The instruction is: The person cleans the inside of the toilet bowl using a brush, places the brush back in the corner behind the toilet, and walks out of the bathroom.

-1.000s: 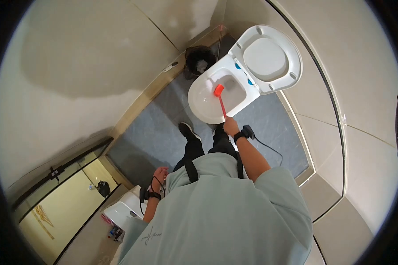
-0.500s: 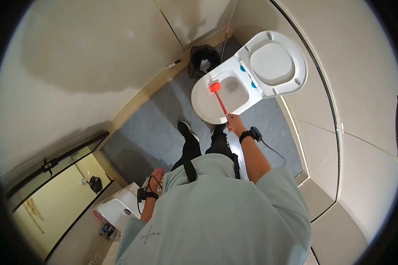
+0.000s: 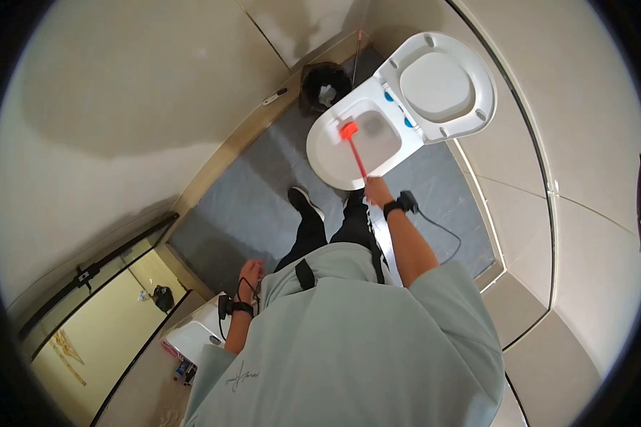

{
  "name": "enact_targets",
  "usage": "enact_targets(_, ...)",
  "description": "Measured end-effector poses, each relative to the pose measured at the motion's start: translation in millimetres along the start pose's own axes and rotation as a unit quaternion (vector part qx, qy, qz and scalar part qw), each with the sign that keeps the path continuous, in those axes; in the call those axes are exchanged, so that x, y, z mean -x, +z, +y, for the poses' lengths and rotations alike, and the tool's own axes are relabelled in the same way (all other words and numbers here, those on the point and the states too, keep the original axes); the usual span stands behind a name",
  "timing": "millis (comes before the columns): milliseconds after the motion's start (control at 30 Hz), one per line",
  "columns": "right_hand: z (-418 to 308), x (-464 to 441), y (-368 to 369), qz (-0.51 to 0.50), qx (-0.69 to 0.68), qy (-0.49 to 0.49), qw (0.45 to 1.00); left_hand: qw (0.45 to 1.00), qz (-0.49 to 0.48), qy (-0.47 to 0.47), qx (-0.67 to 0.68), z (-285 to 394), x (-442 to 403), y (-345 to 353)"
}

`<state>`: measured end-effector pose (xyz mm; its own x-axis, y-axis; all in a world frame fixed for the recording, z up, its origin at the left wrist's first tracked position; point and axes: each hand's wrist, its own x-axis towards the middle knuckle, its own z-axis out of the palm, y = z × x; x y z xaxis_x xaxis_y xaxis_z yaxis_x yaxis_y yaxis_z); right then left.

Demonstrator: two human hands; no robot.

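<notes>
A red long-handled brush is held by the end of its handle in my right hand, whose fingers are wrapped round it. The brush's head lies inside the bowl of the white toilet, on the bowl's inner front-left side. Its lid and seat are raised. My left hand hangs beside my waist near a white basin; its fingers look partly curled, and too small to tell whether they hold anything. Both wrists wear black straps with cabled devices.
Left of the toilet stands a black-lined bin with paper inside. A thin rod leans in the corner behind it. A white-and-black object lies along the wall's edge. A mirror is at the lower left.
The brush head has shifted slightly within the bowl, toward its left side, with my right hand still round the handle. The camera view has moved a little. My left hand stays by my waist.
</notes>
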<state>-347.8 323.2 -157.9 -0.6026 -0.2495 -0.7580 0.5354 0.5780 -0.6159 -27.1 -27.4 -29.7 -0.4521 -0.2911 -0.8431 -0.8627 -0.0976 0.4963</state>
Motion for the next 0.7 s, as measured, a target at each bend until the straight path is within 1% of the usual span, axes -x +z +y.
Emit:
enact_targets(33, 25, 0, 9, 0.078, 0.192, -0.151, 0.967, 1.0, -0.005, 0.014, -0.001, -5, 0, 1)
enact_targets(67, 0, 34, 5, 0.079, 0.17, -0.115, 0.975, 1.0, -0.008, 0.018, 0.002, -11, -1, 3)
enact_targets(133, -1, 49, 9, 0.092, 0.176, -0.121, 0.973, 0.998, -0.024, 0.028, 0.047, -21, -8, 6)
enact_targets(167, 0, 45, 8, 0.093, 0.175, -0.12, 0.973, 0.998, -0.025, 0.028, 0.046, -23, -14, 7)
enact_targets(233, 3, 29, 9, 0.104, 0.177, -0.092, 0.974, 0.995, -0.073, 0.061, -0.012, -30, -19, 6)
enact_targets(267, 16, 8, 11, 0.139, 0.216, -0.141, 0.956, 0.996, -0.072, 0.056, -0.015, -24, -17, 8)
enact_targets(300, 20, -10, 8, 0.125, 0.178, -0.129, 0.967, 0.994, -0.063, 0.067, -0.054, -11, -15, 12)
enact_targets(333, 3, -12, -1, 0.096, 0.151, -0.088, 0.98, 0.991, -0.055, 0.079, -0.094, -2, -15, 14)
enact_targets(367, 3, -29, -5, 0.071, 0.152, -0.045, 0.985, 0.991, -0.054, 0.076, -0.096, 1, -16, 13)
enact_targets(400, 1, -38, -8, 0.048, 0.153, -0.002, 0.987, 0.996, -0.04, 0.044, -0.073, 3, -19, 12)
enact_targets(433, 2, -38, -5, 0.049, 0.152, -0.003, 0.987, 0.998, -0.027, 0.015, -0.05, 5, -20, 11)
enact_targets(467, -3, -35, -3, 0.07, 0.178, -0.011, 0.981, 0.998, -0.028, 0.019, -0.05, 6, -21, 9)
enact_targets(500, -7, -31, -5, 0.093, 0.207, -0.021, 0.974, 0.999, -0.022, 0.019, -0.021, 7, -22, 7)
enact_targets(533, -11, -23, -7, -0.013, 0.389, -0.095, 0.916, 1.0, -0.017, 0.021, 0.01, 8, -25, 7)
enact_targets(567, -30, 3, -10, -0.016, 0.382, -0.099, 0.919, 0.999, -0.019, 0.028, 0.013, 15, -23, 9)
enact_targets(600, -52, 35, -12, -0.019, 0.376, -0.103, 0.921, 1.0, -0.017, 0.007, -0.004, 26, -17, 11)
enact_targets(633, -38, 36, -3, 0.012, 0.326, -0.068, 0.943, 1.0, -0.014, -0.015, -0.022, 33, -14, 13)
enact_targets(667, -22, 31, 5, 0.042, 0.273, -0.032, 0.961, 1.0, -0.015, -0.008, -0.019, 28, -17, 13)
enact_targets(700, -30, 43, 2, 0.036, 0.263, -0.027, 0.964, 0.999, -0.036, 0.032, -0.023, 16, -22, 12)
